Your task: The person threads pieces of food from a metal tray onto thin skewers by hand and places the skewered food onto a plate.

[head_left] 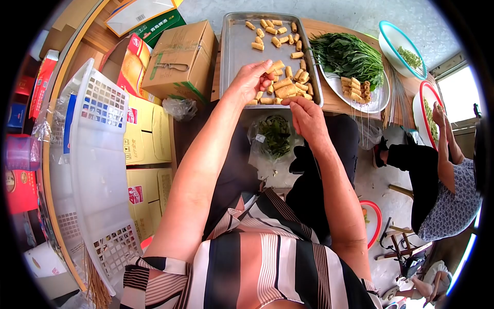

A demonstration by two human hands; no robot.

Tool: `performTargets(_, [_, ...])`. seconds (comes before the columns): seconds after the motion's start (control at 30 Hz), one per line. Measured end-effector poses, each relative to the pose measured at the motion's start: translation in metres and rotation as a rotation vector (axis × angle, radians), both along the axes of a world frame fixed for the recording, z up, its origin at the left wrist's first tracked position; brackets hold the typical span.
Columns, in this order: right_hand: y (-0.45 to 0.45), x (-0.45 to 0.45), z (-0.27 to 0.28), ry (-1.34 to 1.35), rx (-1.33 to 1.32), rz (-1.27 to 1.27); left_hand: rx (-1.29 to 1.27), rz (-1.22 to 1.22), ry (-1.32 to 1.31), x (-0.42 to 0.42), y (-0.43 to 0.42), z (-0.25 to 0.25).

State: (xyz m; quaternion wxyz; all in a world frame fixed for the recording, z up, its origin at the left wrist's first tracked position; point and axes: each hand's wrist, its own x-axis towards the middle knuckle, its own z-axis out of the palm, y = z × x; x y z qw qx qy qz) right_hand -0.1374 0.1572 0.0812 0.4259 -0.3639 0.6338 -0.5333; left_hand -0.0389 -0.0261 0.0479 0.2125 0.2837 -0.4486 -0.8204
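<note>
Your left grip (248,81) pinches a tan roll (276,67) over the metal tray (238,56); your right grip (310,117) is bunched at the tray's near edge, but whether it holds anything you cannot tell. Left of the tray stands a cardboard box (177,59). More tan rolls (286,91) lie in the tray on the tabletop (329,27). Right of the tray, a white plate (383,99) bears leafy greens (350,56) and stacked rolls (354,90); farther right sits a blue-rimmed bowl (389,46).

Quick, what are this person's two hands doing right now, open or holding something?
Left hand: closed, holding a roll.
Right hand: curled by the tray's near edge; whether it holds anything cannot be told.
</note>
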Motion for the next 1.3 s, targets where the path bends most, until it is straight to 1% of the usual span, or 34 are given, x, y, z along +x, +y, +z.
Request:
performTargets(0.3, [-0.005, 0.001, -0.003, -0.009, -0.01, -0.038, -0.098, -0.011, -0.075, -0.006, 0.006, -0.004])
performTargets(0.37, [-0.007, 0.0, -0.006, -0.002, -0.012, -0.045, -0.26, 0.01, -0.138, -0.007, 0.008, -0.003])
performTargets(0.7, [-0.009, -0.002, -0.011, 0.006, -0.027, -0.079, -0.288, -0.1, -0.129, -0.009, 0.01, -0.002])
performTargets(0.77, [-0.01, -0.003, -0.009, 0.009, -0.03, -0.081, -0.175, -0.07, -0.111, -0.008, 0.008, -0.001])
performTargets(0.8, [-0.009, -0.002, -0.005, -0.018, -0.009, -0.115, -0.174, -0.072, -0.113, -0.008, 0.007, -0.001])
performTargets(0.87, [-0.007, -0.003, -0.001, -0.048, 0.011, -0.143, -0.264, 0.012, -0.226, -0.01, 0.0, -0.004])
performTargets(0.9, [-0.005, -0.003, 0.001, -0.057, -0.001, -0.16, -0.47, -0.039, -0.441, -0.013, -0.01, -0.016])
performTargets(0.93, [-0.003, -0.004, 0.002, -0.066, -0.014, -0.176, -0.471, -0.036, -0.443, -0.014, -0.013, -0.03])
performTargets(1.0, [-0.001, -0.005, 0.003, -0.075, -0.014, -0.173, -1.152, -0.29, -1.093, -0.018, -0.01, -0.04])
performTargets(1.03, [0.0, -0.006, 0.003, -0.057, -0.016, -0.168, -1.155, -0.293, -1.093, -0.017, -0.008, -0.045])
performTargets(1.1, [0.002, -0.007, 0.003, -0.041, -0.02, -0.166, -1.185, -0.455, -1.207, -0.016, -0.006, -0.058])
performTargets(1.13, [0.003, -0.008, 0.003, -0.059, -0.022, -0.169, -1.188, -0.456, -1.207, -0.016, -0.006, -0.064])
performTargets(1.23, [0.005, -0.009, 0.004, -0.082, -0.033, -0.172, -1.255, -0.436, -1.2, -0.016, -0.006, -0.062])
performTargets(1.3, [0.007, -0.011, 0.004, -0.086, -0.038, -0.178, -1.076, -0.25, -0.978, -0.019, -0.002, -0.047])
